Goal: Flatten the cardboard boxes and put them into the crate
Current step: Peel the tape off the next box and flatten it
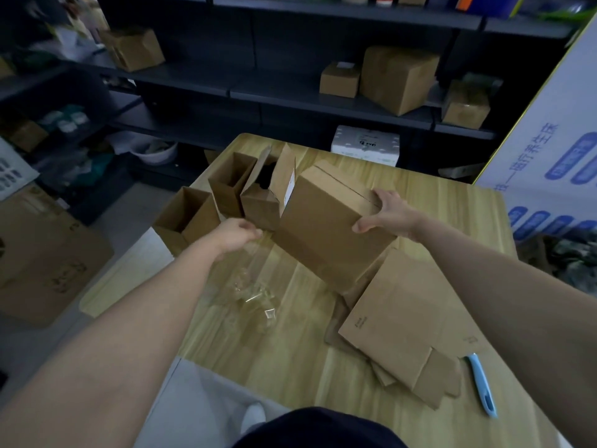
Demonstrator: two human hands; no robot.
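Observation:
My right hand [389, 213] grips the upper right edge of a closed cardboard box [323, 227], which stands tilted on the wooden table [290, 350]. My left hand [237, 234] is just left of that box, fingers pinched on a strip of clear tape [255, 295] that trails down over the table. Flattened boxes [403, 321] lie stacked at the right front. Behind the tilted box stand three open boxes: one at the table's left edge [184, 215], one taller [229, 182], one with raised flaps [268, 189]. No crate is identifiable.
A light blue box cutter [483, 384] lies on the table near the right front. Dark shelves [323, 101] with more boxes stand behind. A large white printed carton [549, 156] leans at the right. Flat cardboard [42, 253] lies on the floor at left.

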